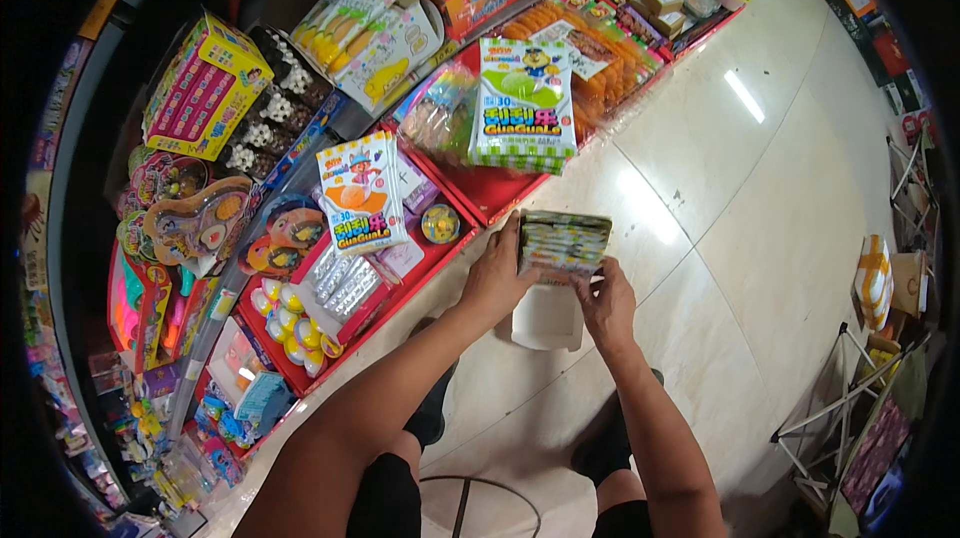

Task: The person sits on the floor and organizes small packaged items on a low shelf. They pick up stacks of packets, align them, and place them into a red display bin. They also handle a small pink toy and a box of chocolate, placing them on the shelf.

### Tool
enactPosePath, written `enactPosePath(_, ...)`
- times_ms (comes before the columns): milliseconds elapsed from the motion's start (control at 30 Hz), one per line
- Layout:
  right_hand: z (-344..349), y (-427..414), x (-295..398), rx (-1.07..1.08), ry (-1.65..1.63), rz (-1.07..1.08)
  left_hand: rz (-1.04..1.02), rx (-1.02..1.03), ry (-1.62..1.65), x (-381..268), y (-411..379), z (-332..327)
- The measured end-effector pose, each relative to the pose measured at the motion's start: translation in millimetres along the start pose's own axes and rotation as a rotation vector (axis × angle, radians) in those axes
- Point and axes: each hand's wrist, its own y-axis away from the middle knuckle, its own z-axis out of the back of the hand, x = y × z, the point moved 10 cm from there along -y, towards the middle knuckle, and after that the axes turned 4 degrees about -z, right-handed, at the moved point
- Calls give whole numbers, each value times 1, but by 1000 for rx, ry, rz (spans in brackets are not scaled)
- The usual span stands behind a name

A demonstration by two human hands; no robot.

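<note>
Between my left hand point(498, 268) and my right hand point(606, 302) is a small open box filled with a row of candy packets point(564, 244). My left hand grips its left side, and the fingers of my right hand touch the lower right corner. A white cardboard flap point(546, 319) hangs towards me from the box. Beyond it, a stack of green-checked candy packets point(523, 103) lies on a red display tray point(504, 197). An orange-and-white candy packet point(361, 193) rests on goods in the nearer tray to the left.
Red trays hold capsule eggs point(294, 328), a round tin point(440, 224) and orange packaged snacks point(600, 50). A yellow-and-pink box point(208, 88) stands on the shelf at left. Folding metal frames point(844, 380) stand at right on the tiled floor point(742, 238).
</note>
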Motion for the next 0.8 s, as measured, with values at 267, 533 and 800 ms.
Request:
enactPosePath(267,83,-28,31,-70,-161,49,-122,-267,543,-14,15,106)
enactPosePath(533,63,-77,160,-78,-279,150,-81,-364,375,-35,-50,153)
enactPosePath(800,51,-93,152,-94,-285,130,94,-255,654,-29,-53,133)
